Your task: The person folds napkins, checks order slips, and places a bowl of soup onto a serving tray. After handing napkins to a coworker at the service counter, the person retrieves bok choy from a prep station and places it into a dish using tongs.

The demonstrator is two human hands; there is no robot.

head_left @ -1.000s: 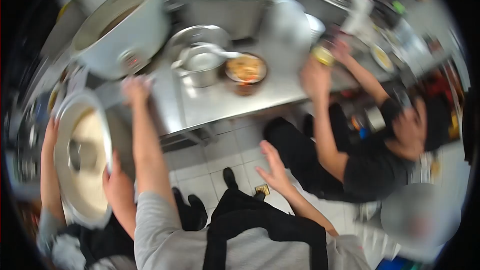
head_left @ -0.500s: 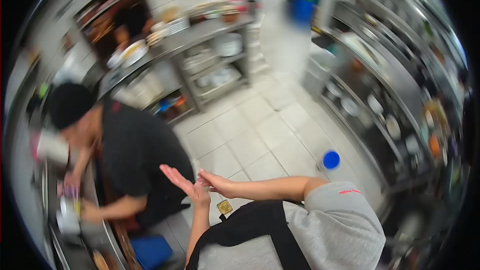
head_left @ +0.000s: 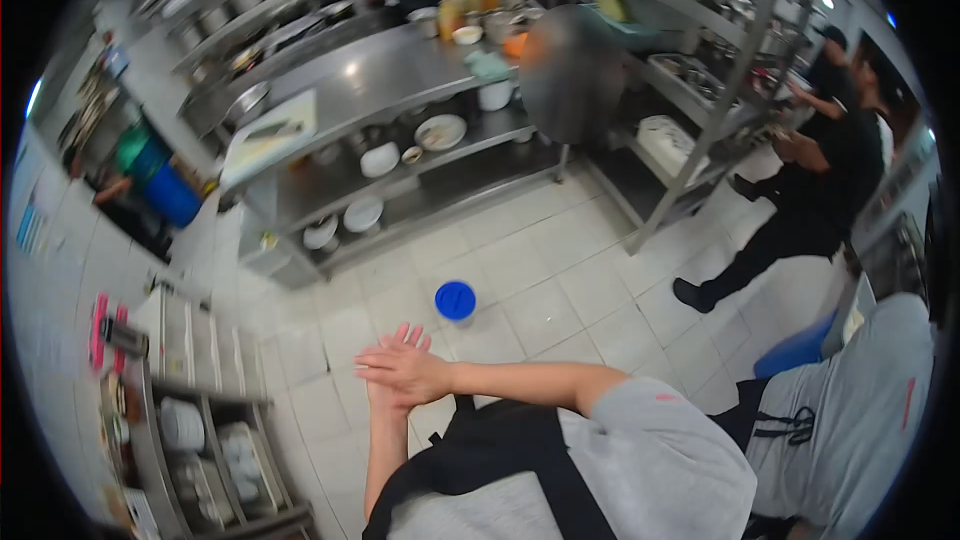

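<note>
My left hand [head_left: 409, 336] points away from me, fingers stretched out and partly spread. Across it lies my right hand [head_left: 415, 372], its fingers extended to the left, so the two palms touch and part of my left hand is hidden. Nothing can be seen held in either one. Just beyond them on the tiled floor [head_left: 530, 305] stands a tub with a blue lid [head_left: 455, 301], the closest object to my fingers. A black apron [head_left: 490, 450] covers my front over a grey shirt.
A steel counter [head_left: 370, 75] with shelves of bowls runs ahead, a cutting board [head_left: 270, 140] at its left end. A steel rack [head_left: 735, 70] stands at right. People in black [head_left: 800, 195] are beyond it; a grey-shirted person [head_left: 850, 420] is close on my right.
My view has swung right, from the co-worker in black toward the steel counter. My right hand has moved from beside the left one to lie across it.
</note>
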